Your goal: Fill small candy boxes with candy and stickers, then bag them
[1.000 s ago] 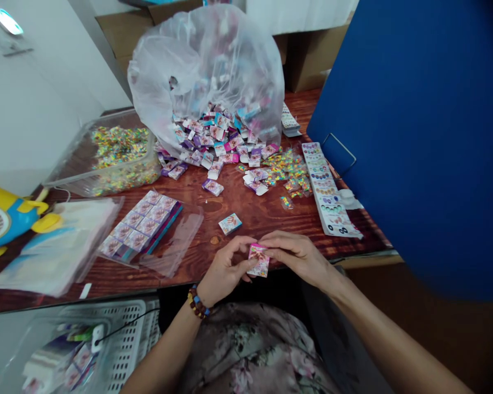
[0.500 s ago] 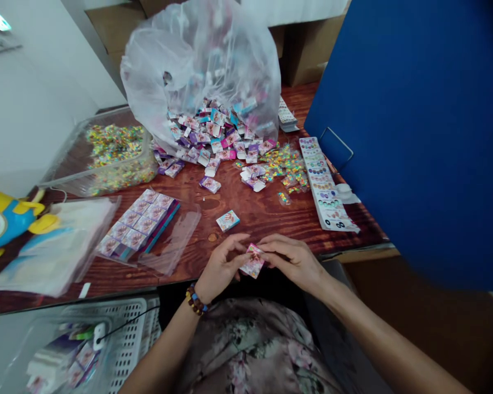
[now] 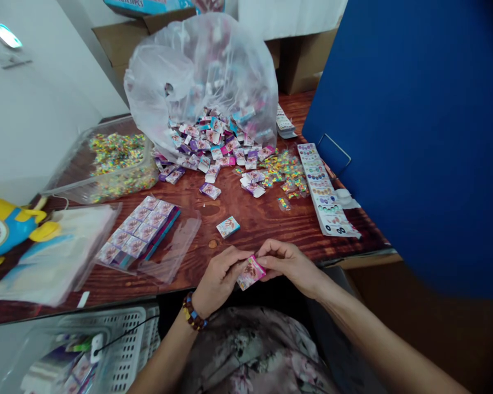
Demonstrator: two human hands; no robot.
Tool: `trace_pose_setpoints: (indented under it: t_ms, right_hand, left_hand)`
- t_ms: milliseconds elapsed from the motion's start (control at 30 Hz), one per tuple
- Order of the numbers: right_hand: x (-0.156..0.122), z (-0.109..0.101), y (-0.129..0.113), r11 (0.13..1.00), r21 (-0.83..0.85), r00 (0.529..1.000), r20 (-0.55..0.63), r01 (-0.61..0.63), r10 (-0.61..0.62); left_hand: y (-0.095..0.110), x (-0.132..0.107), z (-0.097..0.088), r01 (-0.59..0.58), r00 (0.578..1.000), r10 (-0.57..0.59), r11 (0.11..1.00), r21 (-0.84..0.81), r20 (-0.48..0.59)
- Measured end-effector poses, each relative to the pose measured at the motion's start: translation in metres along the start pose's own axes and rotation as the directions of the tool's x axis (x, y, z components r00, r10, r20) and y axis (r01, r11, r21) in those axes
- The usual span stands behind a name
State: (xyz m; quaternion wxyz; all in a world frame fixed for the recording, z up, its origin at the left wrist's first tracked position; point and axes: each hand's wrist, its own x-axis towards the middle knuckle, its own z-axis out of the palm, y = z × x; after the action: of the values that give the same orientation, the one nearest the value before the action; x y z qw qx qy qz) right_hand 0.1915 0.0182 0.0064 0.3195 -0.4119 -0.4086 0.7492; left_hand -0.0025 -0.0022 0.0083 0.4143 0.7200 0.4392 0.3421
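Between my two hands, at the table's front edge, is a small pink printed box (image 3: 251, 272). My left hand (image 3: 221, 276), with a beaded bracelet at the wrist, grips the box from its left side. The fingers of my right hand (image 3: 290, 266) pinch its upper right end. Just beyond my hands a small blue and white box (image 3: 228, 226) lies on the wooden table (image 3: 254, 216). Left of that, several boxes in neat rows (image 3: 142, 230) lie on a clear plastic bag (image 3: 170, 257).
A big translucent bag (image 3: 205, 65) spills many small boxes (image 3: 213, 139) at the back. Beside them are small colourful packets (image 3: 285, 172) and sticker sheets (image 3: 328, 191). A clear bin (image 3: 61, 189) of packets and a yellow-blue fan (image 3: 4, 230) stand left. A blue panel (image 3: 402, 137) borders the right.
The pink box has turned in my hands and now shows its pink side edge. My right fingers have shifted to its upper right end. The view has tilted slightly upward.
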Motion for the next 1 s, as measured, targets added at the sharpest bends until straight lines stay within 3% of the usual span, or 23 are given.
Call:
trace_pose_setpoints:
  t_ms: [200,433,733,1000]
  right_hand:
    - [0.003,-0.001,-0.002,0.999,-0.011,0.999,0.028,-0.045,0.046]
    - [0.003,-0.008,0.005,0.993,0.098,0.992,0.112,-0.063,0.052]
    - [0.001,-0.005,0.003,0.998,-0.015,0.996,0.064,-0.067,0.068]
    - [0.005,-0.014,0.002,0.980,-0.045,0.963,0.181,-0.195,0.200]
  left_hand:
    - [0.001,0.000,0.000,0.006,0.999,-0.008,0.999,0.043,0.040]
    - [0.001,0.002,0.001,-0.015,1.000,0.015,1.000,-0.022,0.025]
    - [-0.003,-0.001,0.002,-0.094,0.994,0.091,0.994,0.056,0.061]
    - [0.001,0.000,0.002,-0.022,0.990,0.018,0.999,0.027,0.140]
